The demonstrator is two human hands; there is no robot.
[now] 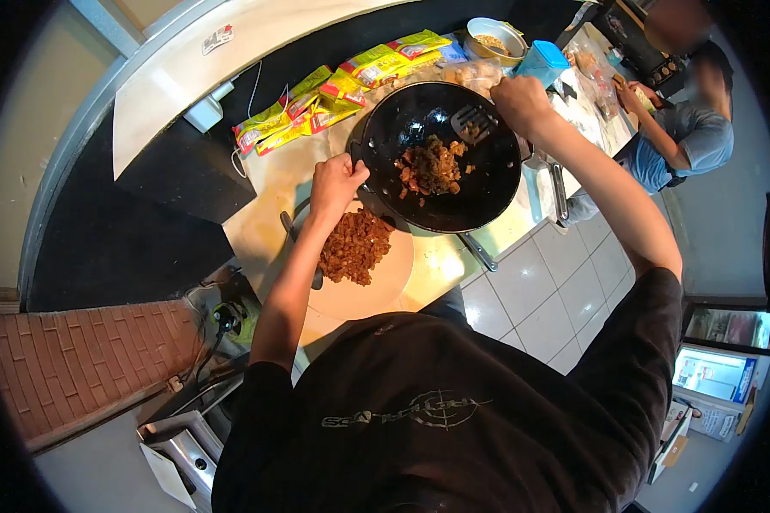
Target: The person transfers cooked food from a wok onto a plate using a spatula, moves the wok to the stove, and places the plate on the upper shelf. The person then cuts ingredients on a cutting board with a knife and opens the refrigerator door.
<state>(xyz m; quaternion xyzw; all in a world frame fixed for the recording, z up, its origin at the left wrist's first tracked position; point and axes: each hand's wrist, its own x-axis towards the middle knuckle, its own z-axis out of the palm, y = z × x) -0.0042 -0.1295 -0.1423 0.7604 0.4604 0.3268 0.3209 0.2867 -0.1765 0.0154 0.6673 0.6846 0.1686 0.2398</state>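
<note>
A black wok [385,111] sits tilted towards me on the counter, with a clump of chopped brown food [436,167] inside. My left hand [338,182] is closed on the wok's handle at its left rim. Over the wok's right rim, my right hand [522,104] is closed around a slotted spatula [472,126], whose blade rests against the inner wall with bits of food on it. Below the wok, a round pale plate [398,282] bears a heap of darker chopped food [357,246]. A dark-handled utensil [289,227] lies at the plate's left, partly hidden by my forearm.
Yellow packets [316,107] line the counter's back. A bowl [496,38] and a blue-lidded container [546,60] stand at the upper right. Knives [477,252] lie near the front edge. Another person [689,132] works at the far right.
</note>
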